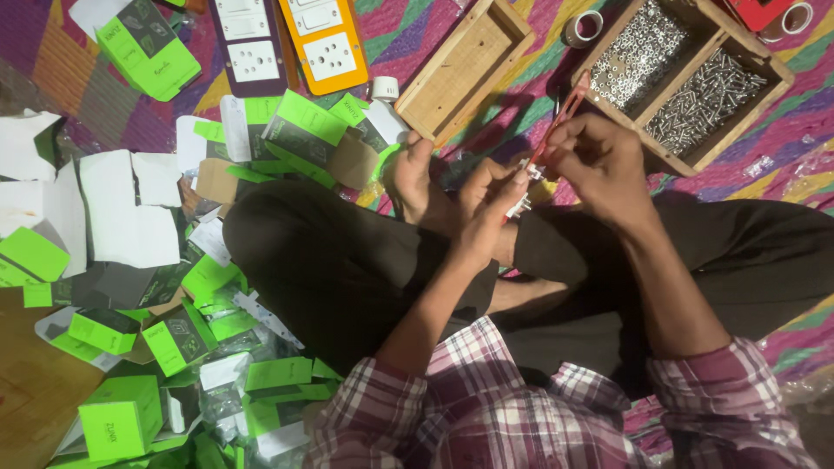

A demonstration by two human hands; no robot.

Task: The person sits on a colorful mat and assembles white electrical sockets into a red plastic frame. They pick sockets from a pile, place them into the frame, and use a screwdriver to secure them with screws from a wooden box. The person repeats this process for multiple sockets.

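- The left hand [488, 204], just right of the frame's centre, was closed around a small white part [521, 201], pinching it between thumb and fingers; only slivers of the part showed past the fingertips.
- The right hand [599, 161], just beside it to the right, was curled shut on a red-handled screwdriver [565, 117], whose handle slanted up toward the upper right while its tip met the white part.
- Both hands hovered over the person's crossed legs in dark trousers [347, 260], with a bare foot [413, 178] touching the left hand's side.
- A wooden tray [695, 78] with two compartments sat in the upper right of the frame; one held small silvery nuts or washers, the other silvery screws.
- An empty shallow wooden box [465, 65] lay at top centre, just left of the tray.
- An orange switch plate [323, 42] and a dark purple one [252, 43] lay at the top, left of centre.
- Green and white cartons [122, 417], many opened, were strewn over the left half of the frame.
- A striped cloth [764, 174] covered the floor beneath.
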